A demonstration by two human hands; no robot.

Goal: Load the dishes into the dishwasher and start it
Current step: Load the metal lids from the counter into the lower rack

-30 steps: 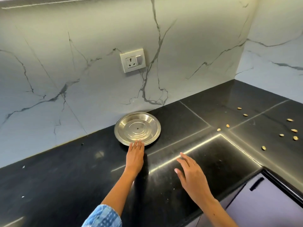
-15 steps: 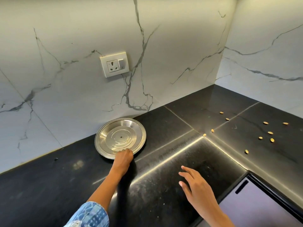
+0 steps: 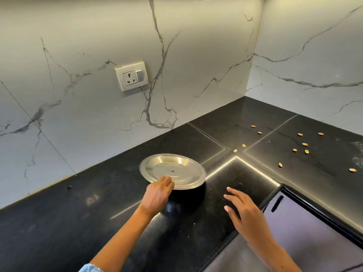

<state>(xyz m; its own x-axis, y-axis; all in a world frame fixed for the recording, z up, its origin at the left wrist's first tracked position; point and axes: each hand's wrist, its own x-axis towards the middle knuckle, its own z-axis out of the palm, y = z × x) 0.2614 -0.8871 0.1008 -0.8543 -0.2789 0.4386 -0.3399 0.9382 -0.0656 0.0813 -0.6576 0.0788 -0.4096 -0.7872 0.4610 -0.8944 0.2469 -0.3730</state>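
A round steel plate (image 3: 176,169) hangs a little above the black countertop (image 3: 78,213), with its shadow beneath it. My left hand (image 3: 157,195) pinches the plate's near rim, thumb on top and fingers underneath. My right hand (image 3: 243,211) hovers over the counter to the right of the plate, fingers spread and straight, holding nothing. No dishwasher is in view.
Several small yellow seeds (image 3: 304,144) lie scattered on the right part of the counter. A wall socket (image 3: 132,76) sits on the marble wall behind. A pale cabinet front (image 3: 304,232) lies below the counter's edge at lower right.
My left hand went from touching the plate's rim to gripping it, and the plate has come off the counter and toward me. My right hand stayed hovering nearby.
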